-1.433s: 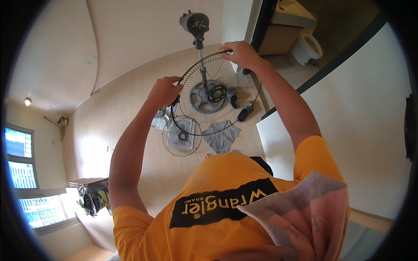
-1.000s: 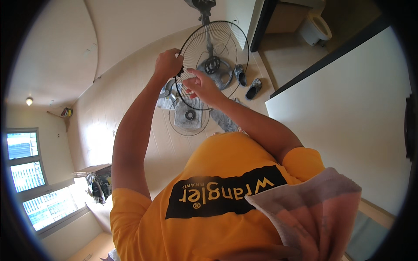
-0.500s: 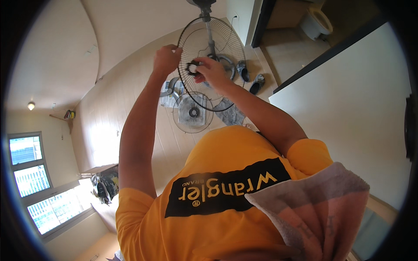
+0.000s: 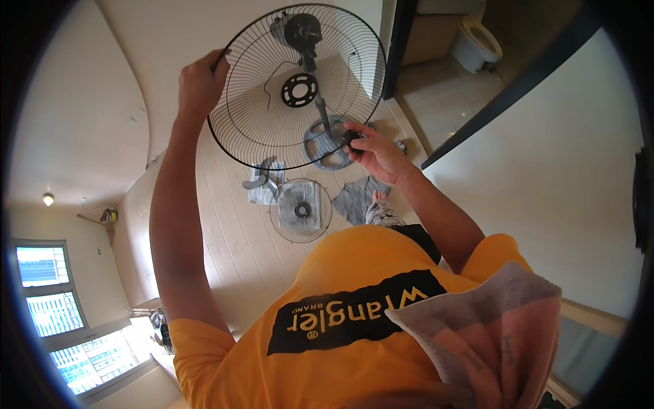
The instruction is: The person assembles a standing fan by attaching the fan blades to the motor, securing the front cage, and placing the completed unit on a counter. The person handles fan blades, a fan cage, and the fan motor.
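My left hand (image 4: 201,88) is closed on the rim of a large round black wire fan grille (image 4: 289,91), which is raised in front of me. Lower down, my right hand (image 4: 381,155) pinches a small black ring nut (image 4: 351,138) near the grille's lower right edge. Through the wires shows the standing fan (image 4: 303,34), with its dark motor head bare and its pole running down to a grey ring-shaped base (image 4: 312,153).
Grey fan blades (image 4: 257,183) lie on newspaper on the floor, beside a second round grille (image 4: 303,237). A grey cloth (image 4: 354,199) is spread by my foot (image 4: 379,196). At the upper right a dark-framed doorway (image 4: 402,61) opens onto a toilet (image 4: 477,48).
The grille has moved up and left and now faces me more fully. My right hand, with the ring nut, has gone down and right from in front of the grille to its lower edge.
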Available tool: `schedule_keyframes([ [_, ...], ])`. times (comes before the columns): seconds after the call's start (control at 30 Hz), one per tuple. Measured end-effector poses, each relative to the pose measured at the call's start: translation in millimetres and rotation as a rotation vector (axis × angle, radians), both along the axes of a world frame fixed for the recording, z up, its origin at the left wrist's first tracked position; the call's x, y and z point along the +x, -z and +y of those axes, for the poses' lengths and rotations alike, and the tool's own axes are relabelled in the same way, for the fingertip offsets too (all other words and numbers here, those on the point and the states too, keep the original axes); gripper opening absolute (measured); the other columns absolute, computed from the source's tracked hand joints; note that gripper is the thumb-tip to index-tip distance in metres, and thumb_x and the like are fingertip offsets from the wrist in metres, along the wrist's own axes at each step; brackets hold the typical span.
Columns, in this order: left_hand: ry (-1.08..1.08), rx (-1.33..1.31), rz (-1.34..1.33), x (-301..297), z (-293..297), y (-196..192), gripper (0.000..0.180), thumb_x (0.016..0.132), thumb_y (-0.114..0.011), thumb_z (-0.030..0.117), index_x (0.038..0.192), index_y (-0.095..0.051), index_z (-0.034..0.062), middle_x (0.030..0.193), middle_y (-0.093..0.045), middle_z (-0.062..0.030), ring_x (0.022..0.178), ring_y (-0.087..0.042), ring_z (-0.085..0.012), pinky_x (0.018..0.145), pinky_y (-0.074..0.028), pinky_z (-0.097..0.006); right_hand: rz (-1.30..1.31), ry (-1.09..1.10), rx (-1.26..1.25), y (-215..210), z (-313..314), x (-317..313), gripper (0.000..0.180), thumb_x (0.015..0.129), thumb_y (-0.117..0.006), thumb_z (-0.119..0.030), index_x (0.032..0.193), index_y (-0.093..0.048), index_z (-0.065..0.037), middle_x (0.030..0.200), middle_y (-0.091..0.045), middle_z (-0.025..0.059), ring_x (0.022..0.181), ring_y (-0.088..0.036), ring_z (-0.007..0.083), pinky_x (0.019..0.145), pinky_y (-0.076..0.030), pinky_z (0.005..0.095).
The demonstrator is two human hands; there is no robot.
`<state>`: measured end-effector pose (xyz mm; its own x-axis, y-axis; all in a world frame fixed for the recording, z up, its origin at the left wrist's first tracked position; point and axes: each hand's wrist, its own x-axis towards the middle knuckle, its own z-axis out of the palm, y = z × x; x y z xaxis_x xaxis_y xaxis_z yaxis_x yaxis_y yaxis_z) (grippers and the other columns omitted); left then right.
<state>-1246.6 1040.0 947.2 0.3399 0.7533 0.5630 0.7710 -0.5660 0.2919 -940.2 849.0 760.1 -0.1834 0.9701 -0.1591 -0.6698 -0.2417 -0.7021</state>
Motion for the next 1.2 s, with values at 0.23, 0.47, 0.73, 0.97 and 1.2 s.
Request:
schedule_keyframes([
  [0.23,-0.061,-0.015,0.0,61.9,54.6,-21.7,0.032,0.096,-0.062,0.023,0.124,-0.075,0.0118,0.091,-0.076,-0.0172,0.082,-0.074,-0.0333,0.081,-0.058,-0.042,-0.323,0.311,0.18,-16.0,94.7,38.6,0.046,0.094,-0.071,-0.009,0.136,-0.056,-0.001,0.108,-0.066,0.0098,0.087,-0.065,0.0153,0.078,-0.054,0.0272],
  [0.47,-0.023,-0.112,-0.134,92.3,85.8,-49.3,0.032,0.097,-0.065,0.021,0.127,-0.074,0.0132,0.077,-0.072,-0.0147,0.065,-0.065,-0.0187,0.071,-0.055,-0.036,-0.462,1.104,0.392,-29.0,214.9,160.8,0.038,0.102,-0.061,-0.035,0.124,-0.063,-0.004,0.114,-0.068,0.0156,0.091,-0.068,0.027,0.082,-0.055,0.0415],
  [0.73,-0.112,-0.281,-0.134,104.9,88.4,-78.6,0.033,0.103,-0.062,0.017,0.134,-0.071,0.0121,0.079,-0.063,0.0011,0.066,-0.054,-0.0044,0.062,-0.05,-0.024,0.417,0.262,0.21,-61.1,240.9,246.6,0.049,0.103,-0.057,-0.043,0.124,-0.064,0.0,0.104,-0.068,0.0175,0.076,-0.062,0.0197,0.067,-0.051,0.0302],
  [0.97,-0.007,-0.356,-0.127,50.2,110.3,-93.5,0.034,0.107,-0.059,0.02,0.139,-0.068,0.0125,0.09,-0.069,-0.0003,0.073,-0.059,-0.0042,0.069,-0.052,-0.022,-1.292,0.018,0.155,-226.5,49.2,359.5,0.035,0.103,-0.065,-0.03,0.124,-0.065,-0.001,0.095,-0.067,0.0073,0.072,-0.059,0.0125,0.063,-0.051,0.0264],
  [1.2,0.089,-0.294,-0.095,88.1,107.3,-87.1,0.032,0.105,-0.061,0.018,0.135,-0.07,0.0124,0.086,-0.07,-0.0006,0.074,-0.06,-0.004,0.069,-0.054,-0.023,-1.201,0.248,-0.415,52.1,6.6,265.4,0.027,0.1,-0.07,-0.028,0.115,-0.066,-0.006,0.082,-0.063,0.0025,0.062,-0.057,0.008,0.056,-0.052,0.0247],
])
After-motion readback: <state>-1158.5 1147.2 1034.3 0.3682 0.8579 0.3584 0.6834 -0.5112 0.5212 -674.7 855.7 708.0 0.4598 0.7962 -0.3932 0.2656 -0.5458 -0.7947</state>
